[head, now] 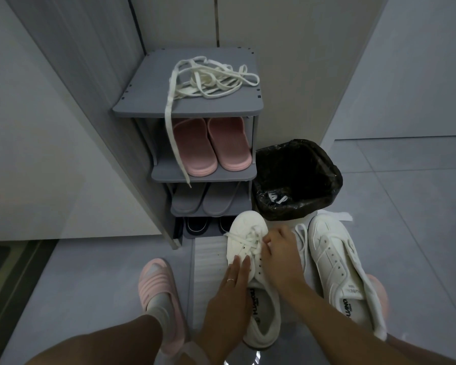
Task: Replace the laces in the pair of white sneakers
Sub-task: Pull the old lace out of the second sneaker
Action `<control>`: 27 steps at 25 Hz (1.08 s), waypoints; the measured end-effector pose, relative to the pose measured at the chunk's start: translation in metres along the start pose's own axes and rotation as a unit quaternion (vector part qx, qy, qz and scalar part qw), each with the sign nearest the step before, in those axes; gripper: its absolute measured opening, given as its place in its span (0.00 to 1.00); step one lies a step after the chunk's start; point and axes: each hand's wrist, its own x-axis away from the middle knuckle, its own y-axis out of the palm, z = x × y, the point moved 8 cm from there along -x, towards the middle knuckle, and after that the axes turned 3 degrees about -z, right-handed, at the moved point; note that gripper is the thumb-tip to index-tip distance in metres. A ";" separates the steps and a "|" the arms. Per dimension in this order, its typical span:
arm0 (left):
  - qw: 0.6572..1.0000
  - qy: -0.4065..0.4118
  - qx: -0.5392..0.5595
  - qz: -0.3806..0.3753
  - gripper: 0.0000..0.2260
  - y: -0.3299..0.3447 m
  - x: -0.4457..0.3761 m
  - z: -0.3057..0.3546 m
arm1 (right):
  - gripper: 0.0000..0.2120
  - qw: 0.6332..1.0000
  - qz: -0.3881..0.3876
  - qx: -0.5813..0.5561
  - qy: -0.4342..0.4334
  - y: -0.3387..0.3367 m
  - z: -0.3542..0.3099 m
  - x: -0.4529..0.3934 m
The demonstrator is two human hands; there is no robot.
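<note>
Two white sneakers sit on the grey floor in front of a grey shoe rack point(187, 108). The left hand point(231, 291) lies flat on the left sneaker point(250, 262), fingers straight and together, a ring on one. The right hand point(281, 248) curls its fingers at that shoe's half-threaded lace point(244, 239) (whether it actually pinches the lace cannot be told). The right sneaker point(337, 267) stands just beside, its eyelets bare. A tangle of loose white laces point(211, 80) rests on the rack's top, one end dangling past pink slippers point(212, 146). A black-lined bin point(295, 180) stands beside the rack.
</note>
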 end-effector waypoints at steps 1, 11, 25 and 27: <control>1.000 -0.002 -0.010 -0.003 0.31 0.000 0.000 0.001 | 0.05 0.999 0.008 0.023 -0.030 -0.008 -0.005 -0.006; 0.995 -0.048 -0.083 -0.032 0.30 0.002 0.000 0.001 | 0.17 0.994 -0.018 -0.025 0.102 0.008 0.050 -0.012; 0.998 -0.005 0.060 0.022 0.23 0.000 -0.006 0.000 | 0.06 0.996 0.087 -0.034 0.008 -0.081 0.005 -0.055; 0.996 -0.002 0.082 0.047 0.22 -0.004 -0.006 0.001 | 0.15 0.995 0.068 -0.023 0.069 -0.064 0.026 -0.037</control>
